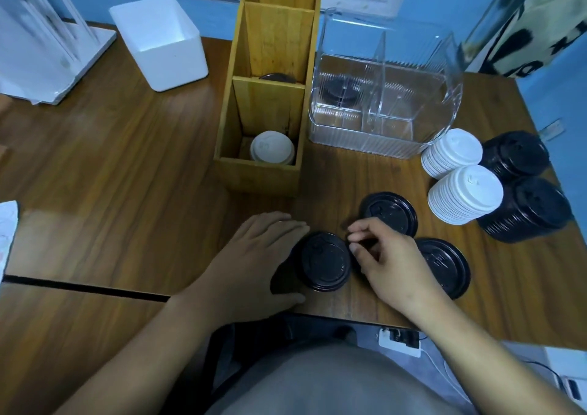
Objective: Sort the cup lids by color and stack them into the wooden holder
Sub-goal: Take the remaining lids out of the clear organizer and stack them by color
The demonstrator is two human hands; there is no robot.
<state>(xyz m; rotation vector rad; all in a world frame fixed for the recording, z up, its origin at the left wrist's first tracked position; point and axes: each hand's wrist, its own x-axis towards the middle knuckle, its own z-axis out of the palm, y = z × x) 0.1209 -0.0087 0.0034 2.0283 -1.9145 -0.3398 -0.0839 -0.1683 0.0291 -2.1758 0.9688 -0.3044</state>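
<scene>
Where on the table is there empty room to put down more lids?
The wide bare wood left of the wooden holder, between the white box and the left hand, is free. It is crowded on the right: loose black lids by the right hand, white stacks, black stacks, and the clear bin.

Left hand (254,256) lies flat and spread; right hand (387,265) pinches its fingertips.
</scene>
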